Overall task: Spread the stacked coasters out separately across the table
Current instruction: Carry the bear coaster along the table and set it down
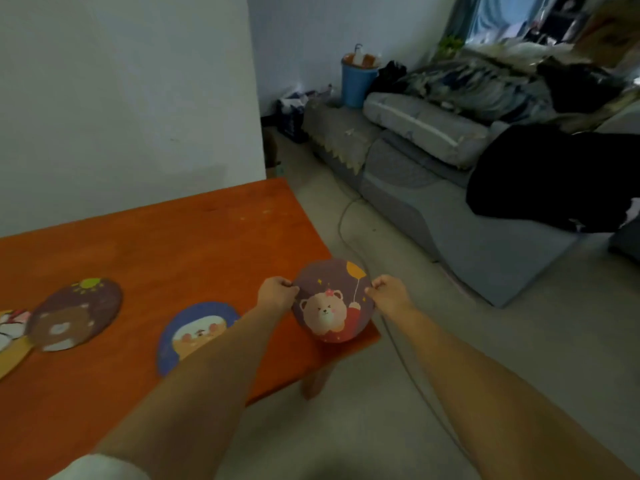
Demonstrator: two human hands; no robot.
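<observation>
You've got the purple bear coaster (333, 301) pinched at both sides: your left hand (277, 292) closed on its left rim, your right hand (389, 291) closed on its right rim, fingers tight on the edges. It's tilted up toward you, hanging right over the table's (180, 237) right edge near the front corner, part of it already past the wood and over the floor. That's the risk, I'd say: let go here and it could tip off the edge and drop. Bring it inward before you set it flat. Three others already lie apart along the front of the table: the blue coaster (197, 332) just beside your left forearm, the brown bear coaster (74, 315) further left, and one more coaster (10, 336) at the left edge, which touches or slightly overlaps the brown one; I can't tell which. That pair may need separating.
</observation>
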